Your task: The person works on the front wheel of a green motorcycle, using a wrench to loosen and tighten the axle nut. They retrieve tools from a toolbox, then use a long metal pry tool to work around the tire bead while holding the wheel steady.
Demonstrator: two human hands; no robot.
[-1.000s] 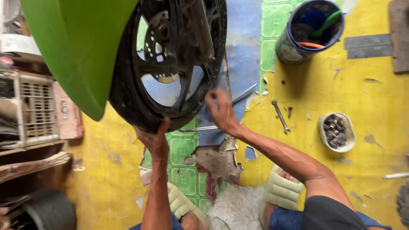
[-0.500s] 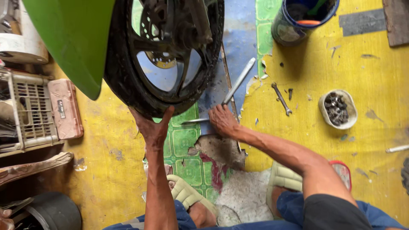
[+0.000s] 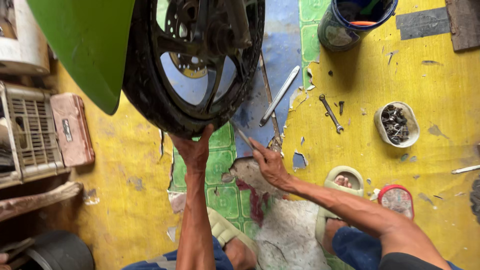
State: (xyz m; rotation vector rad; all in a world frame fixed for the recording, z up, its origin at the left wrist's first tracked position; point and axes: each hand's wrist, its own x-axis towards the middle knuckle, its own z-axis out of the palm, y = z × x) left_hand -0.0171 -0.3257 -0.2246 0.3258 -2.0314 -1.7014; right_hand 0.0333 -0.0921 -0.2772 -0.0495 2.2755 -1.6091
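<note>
A motorcycle wheel with a black tyre (image 3: 150, 107) and dark spokes hangs above the floor, beside a green fender (image 3: 87, 47). My left hand (image 3: 192, 150) presses up against the bottom of the tyre, fingers spread on the rubber. My right hand (image 3: 270, 162) is low over the broken floor just right of the tyre. It grips a thin metal tool (image 3: 244, 136) whose tip points up toward the tyre. A silver bar (image 3: 280, 95) lies on the blue floor patch beyond it.
A spanner (image 3: 331, 113) and a small bolt lie on the yellow floor. A bowl of bolts and nuts (image 3: 396, 124) sits to the right, a blue bucket (image 3: 350, 20) at the top. A pink case (image 3: 72, 130) and a crate (image 3: 30, 132) stand left. A red-rimmed container (image 3: 397, 200) is by my sandalled foot (image 3: 340, 185).
My right hand left the wheel rim, dropped to the floor and now holds a thin metal tool near the tyre's bottom. My left hand stayed under the tyre.
</note>
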